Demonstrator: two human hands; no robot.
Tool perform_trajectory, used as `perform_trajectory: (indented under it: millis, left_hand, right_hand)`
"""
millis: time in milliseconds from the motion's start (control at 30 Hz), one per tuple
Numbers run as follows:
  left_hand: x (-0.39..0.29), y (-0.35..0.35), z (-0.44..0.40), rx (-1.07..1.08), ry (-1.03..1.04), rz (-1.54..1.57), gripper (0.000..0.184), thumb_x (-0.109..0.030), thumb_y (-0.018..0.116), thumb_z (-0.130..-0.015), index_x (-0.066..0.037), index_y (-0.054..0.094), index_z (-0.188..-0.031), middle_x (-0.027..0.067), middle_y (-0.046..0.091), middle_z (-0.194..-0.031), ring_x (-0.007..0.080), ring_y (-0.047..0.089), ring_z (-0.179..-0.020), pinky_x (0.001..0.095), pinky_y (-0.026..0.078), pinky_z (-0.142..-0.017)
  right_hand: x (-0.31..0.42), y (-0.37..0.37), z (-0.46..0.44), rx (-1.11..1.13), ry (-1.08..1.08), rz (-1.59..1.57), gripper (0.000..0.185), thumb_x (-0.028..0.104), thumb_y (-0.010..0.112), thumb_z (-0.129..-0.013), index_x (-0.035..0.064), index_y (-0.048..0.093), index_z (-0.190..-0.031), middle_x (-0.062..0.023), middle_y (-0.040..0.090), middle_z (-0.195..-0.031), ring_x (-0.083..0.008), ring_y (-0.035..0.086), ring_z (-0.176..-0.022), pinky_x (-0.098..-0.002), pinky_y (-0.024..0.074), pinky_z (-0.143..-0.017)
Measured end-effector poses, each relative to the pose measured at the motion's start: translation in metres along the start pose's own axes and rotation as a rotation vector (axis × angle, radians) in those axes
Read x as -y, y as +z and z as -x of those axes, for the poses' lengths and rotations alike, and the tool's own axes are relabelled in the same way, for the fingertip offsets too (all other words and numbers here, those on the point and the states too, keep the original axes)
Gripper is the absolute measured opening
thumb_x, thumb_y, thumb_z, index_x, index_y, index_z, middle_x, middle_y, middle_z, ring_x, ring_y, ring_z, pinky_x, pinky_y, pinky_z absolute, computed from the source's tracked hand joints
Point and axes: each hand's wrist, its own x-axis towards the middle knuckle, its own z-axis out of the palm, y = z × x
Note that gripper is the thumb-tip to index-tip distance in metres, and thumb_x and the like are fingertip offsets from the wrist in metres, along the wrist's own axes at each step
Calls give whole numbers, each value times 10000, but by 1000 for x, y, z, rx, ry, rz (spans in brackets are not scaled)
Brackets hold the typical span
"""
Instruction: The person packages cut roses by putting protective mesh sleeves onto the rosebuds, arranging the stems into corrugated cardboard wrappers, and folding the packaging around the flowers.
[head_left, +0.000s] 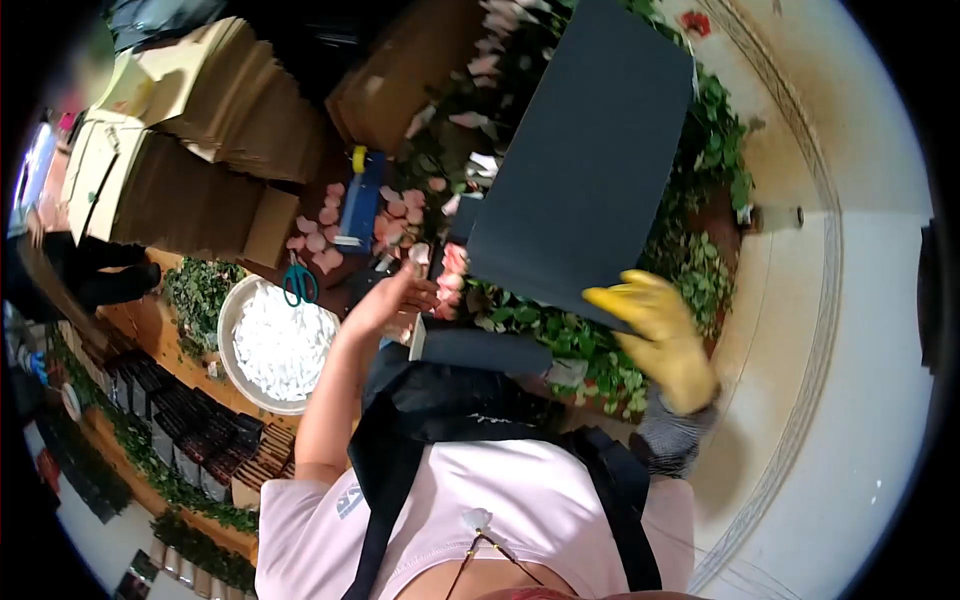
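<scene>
My right hand (660,340), in a yellow glove, grips the lower right corner of a large black sheet of card (590,150). The sheet tilts over the greenery and hides much of what lies beneath. My bare left hand (405,293) has its fingers stretched towards a short row of pink roses (452,275) by the sheet's lower left edge. A loose pale petal (419,254) shows near its thumb; whether the fingers touch it or the roses I cannot tell. A dark, pale-edged piece (480,350) lies just in front of my apron.
At left are a white tub (228,350) of small white pieces, teal-handled scissors (299,284), and pink petals (325,225). A blue box (361,205) and stacked cardboard (190,190) stand beyond. Green leaves (715,140) line the right. Another person's dark-clothed legs (100,270) show far left.
</scene>
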Motion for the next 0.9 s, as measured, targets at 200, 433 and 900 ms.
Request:
perform_trajectory:
  millis: [200, 433, 900]
  left_hand:
    - [44, 7, -58, 4, -137, -115, 457, -414, 698, -907, 39, 690, -959, 107, 717, -885, 185, 647, -698, 299, 519, -664]
    - [87, -8, -51, -400, 141, -906, 392, -361, 765, -841, 14, 668, -782, 120, 605, -608, 182, 562, -554, 358, 459, -569]
    - [2, -133, 44, -960, 534, -804, 180, -131, 692, -854, -21, 678, -996, 160, 709, -859, 289, 698, -770, 363, 543, -711]
  right_hand:
    - [-64, 196, 20, 224, 112, -25, 442, 122, 744, -756, 126, 659, -1190, -81, 687, -1106, -240, 606, -1088, -415, 410, -1053]
    - [-29, 156, -34, 289, 112, -516, 716, 299, 734, -832, 98, 427, -1446, -186, 485, -1420, -329, 469, -1306, -421, 352, -1116]
    - [-39, 271, -72, 383, 53, 363, 922, 537, 593, -875, 95, 164, -1561, -137, 159, -1623, -304, 182, -1479, -466, 186, -1156]
